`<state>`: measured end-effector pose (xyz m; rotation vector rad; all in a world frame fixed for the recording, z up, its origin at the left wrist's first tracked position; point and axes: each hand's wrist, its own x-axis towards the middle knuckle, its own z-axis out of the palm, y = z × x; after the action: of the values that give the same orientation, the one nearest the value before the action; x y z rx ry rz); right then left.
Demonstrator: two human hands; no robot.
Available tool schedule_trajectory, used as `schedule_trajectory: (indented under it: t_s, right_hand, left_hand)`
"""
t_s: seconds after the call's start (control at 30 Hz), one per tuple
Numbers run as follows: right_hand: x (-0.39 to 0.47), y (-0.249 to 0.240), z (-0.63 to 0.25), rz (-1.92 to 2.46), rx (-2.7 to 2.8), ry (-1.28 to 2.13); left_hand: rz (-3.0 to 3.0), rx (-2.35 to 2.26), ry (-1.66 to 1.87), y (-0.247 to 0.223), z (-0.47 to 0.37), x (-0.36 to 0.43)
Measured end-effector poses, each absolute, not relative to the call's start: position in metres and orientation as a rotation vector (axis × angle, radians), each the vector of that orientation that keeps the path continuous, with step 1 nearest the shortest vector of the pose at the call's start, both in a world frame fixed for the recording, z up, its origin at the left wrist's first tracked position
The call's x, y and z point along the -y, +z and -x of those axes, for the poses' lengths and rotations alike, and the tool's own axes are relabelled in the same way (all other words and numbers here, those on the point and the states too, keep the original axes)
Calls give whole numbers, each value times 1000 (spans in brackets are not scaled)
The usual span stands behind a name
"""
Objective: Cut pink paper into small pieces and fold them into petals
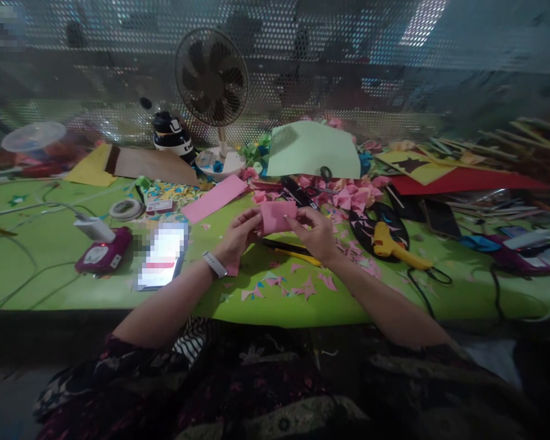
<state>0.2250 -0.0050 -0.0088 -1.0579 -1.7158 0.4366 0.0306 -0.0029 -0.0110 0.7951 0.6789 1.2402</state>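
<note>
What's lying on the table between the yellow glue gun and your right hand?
In the head view, only scattered pink paper scraps lie on the green table between the right hand and the glue gun.

Both hands [279, 232] pinch a pink paper [277, 217].

I'm not reading any text here. The phone screen [161, 255], lying just left of the left hand [238, 235], is showing blurred out. The black bottle [173, 137] left of the fan [212, 79] is carrying white marks, too small for me to make out.
</note>
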Motion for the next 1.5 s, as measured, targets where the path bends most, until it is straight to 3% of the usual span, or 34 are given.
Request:
schedule_trajectory:
  t_s: [0.77, 1.13, 1.5]
  right_hand:
    - [8, -6, -221, 1074, 1699, 558]
    - [5, -3, -225, 1078, 1614, 891]
    - [3, -9, -224, 1053, 1702, 829]
  left_hand:
    - [-1055, -736, 1252, -10, -31, 7]
    - [-1081, -788, 1250, -9, -33, 9]
    - [-1103, -808, 1093, -12, -29, 9]
